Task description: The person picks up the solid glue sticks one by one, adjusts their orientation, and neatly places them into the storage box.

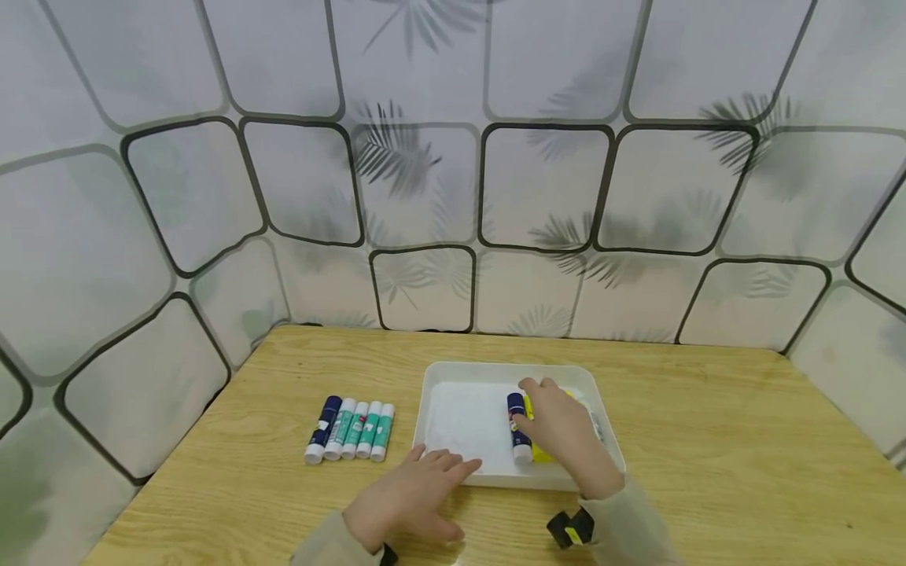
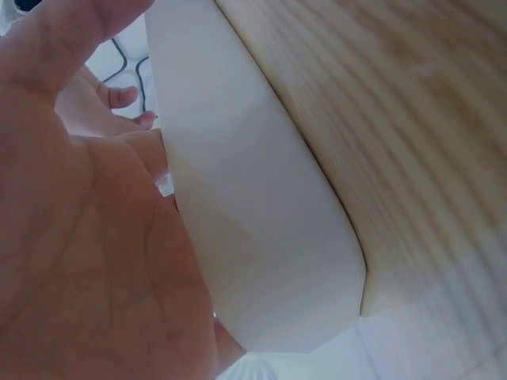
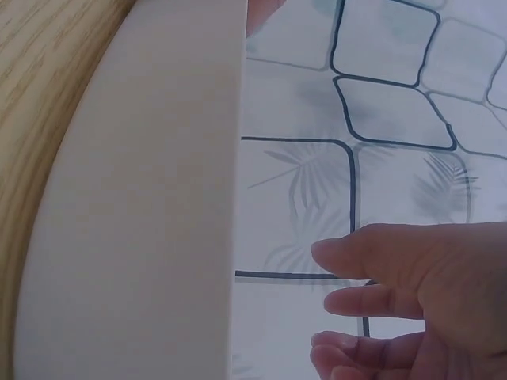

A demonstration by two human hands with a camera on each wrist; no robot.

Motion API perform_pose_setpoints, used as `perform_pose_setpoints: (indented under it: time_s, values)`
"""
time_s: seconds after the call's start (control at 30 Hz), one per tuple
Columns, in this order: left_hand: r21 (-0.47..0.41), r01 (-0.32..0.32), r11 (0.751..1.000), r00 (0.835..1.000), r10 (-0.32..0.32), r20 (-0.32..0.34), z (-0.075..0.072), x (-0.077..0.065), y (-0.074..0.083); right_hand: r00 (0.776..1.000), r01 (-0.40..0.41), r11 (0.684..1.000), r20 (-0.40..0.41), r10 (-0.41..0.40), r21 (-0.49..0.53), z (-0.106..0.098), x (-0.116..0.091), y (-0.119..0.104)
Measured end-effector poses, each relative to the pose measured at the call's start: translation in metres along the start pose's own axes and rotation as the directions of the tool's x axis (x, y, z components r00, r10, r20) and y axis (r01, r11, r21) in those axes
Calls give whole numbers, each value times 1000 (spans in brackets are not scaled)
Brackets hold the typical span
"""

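A white tray (image 1: 460,377) holds a dark blue glue stick (image 1: 521,453) with a white end, lying lengthwise. Beside it, partly hidden under my right hand (image 1: 566,432), are yellow items (image 1: 539,454) whose kind I cannot tell. The right hand hovers over the tray, thumb next to the dark blue stick; in the right wrist view its loosely bent fingers (image 3: 372,301) hold nothing. My left hand (image 1: 418,495) lies spread at the tray's near edge, fingers reaching over the rim. From the left wrist view, its palm (image 2: 87,222) faces the tray's outer wall (image 2: 245,198).
Left of the tray, a row of glue sticks lies side by side on the wooden table (image 1: 233,479): one dark blue stick (image 1: 324,428) and several green-and-white sticks (image 1: 361,430). A patterned curtain (image 1: 425,196) hangs behind the table and along its sides.
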State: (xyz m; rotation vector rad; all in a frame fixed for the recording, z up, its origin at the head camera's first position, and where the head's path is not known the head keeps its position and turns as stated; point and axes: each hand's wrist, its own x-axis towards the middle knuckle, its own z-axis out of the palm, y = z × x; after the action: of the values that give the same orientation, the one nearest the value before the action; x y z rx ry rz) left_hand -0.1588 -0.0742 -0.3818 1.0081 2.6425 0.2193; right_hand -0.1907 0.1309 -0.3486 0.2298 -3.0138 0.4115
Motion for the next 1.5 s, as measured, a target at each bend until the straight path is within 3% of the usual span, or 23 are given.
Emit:
perform_pose_setpoints:
  time_s: [0.2, 0.53, 0.73, 1.03, 1.17, 1.3, 1.5]
  values:
    - [-14, 10, 1000, 1000, -10, 13, 1, 1, 0, 1000, -23, 1000, 0, 23, -14, -4, -5, 13]
    - [-30, -1, 1000, 1000, 1, 20, 2, 1, -1, 1000, 7, 999, -14, -7, -36, -6, -22, 44]
    - [-21, 10, 1000, 1000, -9, 20, 4, 2, -3, 999, -1, 999, 39, 3, -46, -6, -31, 59]
    - [-17, 10, 1000, 1000, -10, 22, 3, 3, -2, 988, 63, 998, 140, -63, 2, -1, -47, 70]
    - [-19, 9, 1000, 1000, -8, 21, 2, 2, -1, 971, 153, 988, 183, -154, 16, 3, -56, 74]
    - [-20, 11, 1000, 1000, -10, 18, 2, 2, 0, 939, 273, 961, 207, -276, 42, 7, -62, 76]
    - [-13, 0, 1000, 1000, 1, 6, 0, 0, -1, 907, 367, 930, 206, -366, 37, 8, -66, 75]
